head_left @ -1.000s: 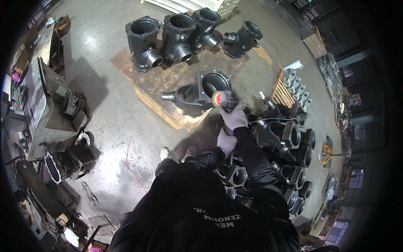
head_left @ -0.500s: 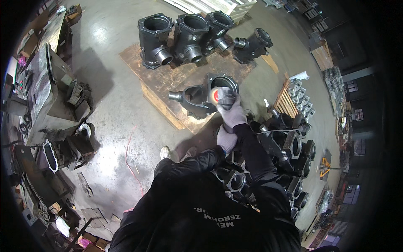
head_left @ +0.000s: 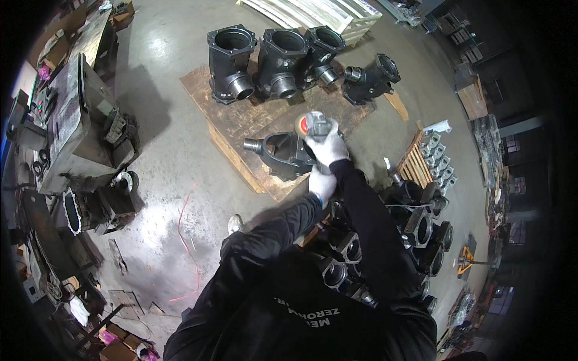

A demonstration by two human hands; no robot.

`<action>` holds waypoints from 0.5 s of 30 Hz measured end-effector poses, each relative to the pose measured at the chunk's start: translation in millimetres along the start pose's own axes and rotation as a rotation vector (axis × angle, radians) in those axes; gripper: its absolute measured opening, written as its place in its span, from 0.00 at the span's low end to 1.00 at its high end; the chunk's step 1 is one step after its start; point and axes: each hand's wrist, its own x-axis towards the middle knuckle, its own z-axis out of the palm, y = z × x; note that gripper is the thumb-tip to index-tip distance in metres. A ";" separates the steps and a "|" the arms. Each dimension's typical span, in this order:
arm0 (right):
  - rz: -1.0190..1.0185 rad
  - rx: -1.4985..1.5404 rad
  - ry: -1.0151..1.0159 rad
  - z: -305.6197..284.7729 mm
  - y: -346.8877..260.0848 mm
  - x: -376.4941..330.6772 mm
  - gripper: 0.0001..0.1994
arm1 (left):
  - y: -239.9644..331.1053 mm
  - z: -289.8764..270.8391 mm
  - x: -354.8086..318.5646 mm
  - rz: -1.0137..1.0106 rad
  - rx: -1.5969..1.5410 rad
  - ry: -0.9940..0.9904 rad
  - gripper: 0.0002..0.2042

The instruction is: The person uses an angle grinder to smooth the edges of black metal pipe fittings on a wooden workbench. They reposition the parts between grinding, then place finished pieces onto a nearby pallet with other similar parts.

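Note:
My right hand (head_left: 328, 144), in a pale glove, wraps the grey head of an angle grinder (head_left: 318, 127). A round disc with a red and yellow face shows on its far left side. Just below, my gloved left hand (head_left: 322, 182) is closed around what seems the tool's rear part, mostly hidden by the hand. Under the grinder lies a black metal housing (head_left: 278, 168) on its side, its open-sided neck and bare metal pipe end (head_left: 253, 145) pointing left. My hands and the tool cover its wide round opening.
The housing rests on a wooden platform (head_left: 208, 90). Three upright black housings (head_left: 230, 63) stand at its far side, with a tilted one (head_left: 371, 79) to their right. Many similar castings (head_left: 418, 231) crowd the floor at my right. A metal workbench (head_left: 81, 129) stands left.
Both hands have carried the grinder up and slightly left, from over the housing's round opening to its far edge. The disc has tilted. The whole view has shifted a little.

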 end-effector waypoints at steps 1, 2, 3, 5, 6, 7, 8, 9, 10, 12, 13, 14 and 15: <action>0.031 0.042 -0.007 -1.4 1.1 12.1 0.45 | 8.2 4.9 10.6 0.021 0.139 0.062 0.20; 0.041 0.021 -0.046 -1.4 1.9 23.6 0.45 | 13.5 8.4 17.2 -0.010 0.037 0.009 0.22; 0.066 0.001 -0.059 -0.9 3.2 32.4 0.45 | 17.1 11.2 23.1 0.030 -0.106 -0.028 0.24; 0.049 -0.090 -0.117 1.4 8.8 37.7 0.46 | 14.9 17.9 23.9 0.017 -0.138 0.024 0.26; 0.008 -0.120 -0.138 0.9 9.6 42.9 0.46 | 15.1 21.3 29.0 -0.017 -0.155 0.041 0.27; 0.009 -0.089 -0.100 -1.9 10.9 47.4 0.46 | 14.6 24.5 34.3 0.018 -0.106 0.028 0.27; -0.003 -0.049 -0.077 -8.4 13.3 51.6 0.46 | 14.2 28.4 40.3 -0.004 -0.044 0.005 0.27; 0.015 -0.008 -0.081 -14.8 15.8 53.6 0.47 | 13.1 32.4 44.6 -0.050 0.024 -0.015 0.27; 0.097 -0.062 -0.041 -20.3 15.7 59.0 0.47 | 12.5 38.5 48.4 0.013 -0.143 -0.096 0.26; 0.049 -0.073 -0.051 -25.2 16.9 58.8 0.48 | 9.1 46.3 48.9 0.021 -0.068 -0.053 0.27; 0.077 -0.082 -0.070 -25.5 18.3 57.3 0.48 | 6.3 49.7 45.5 0.025 -0.027 -0.031 0.27; 0.047 0.042 -0.177 -25.3 20.6 56.0 0.48 | 4.1 51.5 42.2 0.017 0.003 0.040 0.26; 0.013 -0.046 -0.180 -21.3 22.5 54.5 0.47 | 1.9 53.0 38.7 0.042 -0.101 0.074 0.26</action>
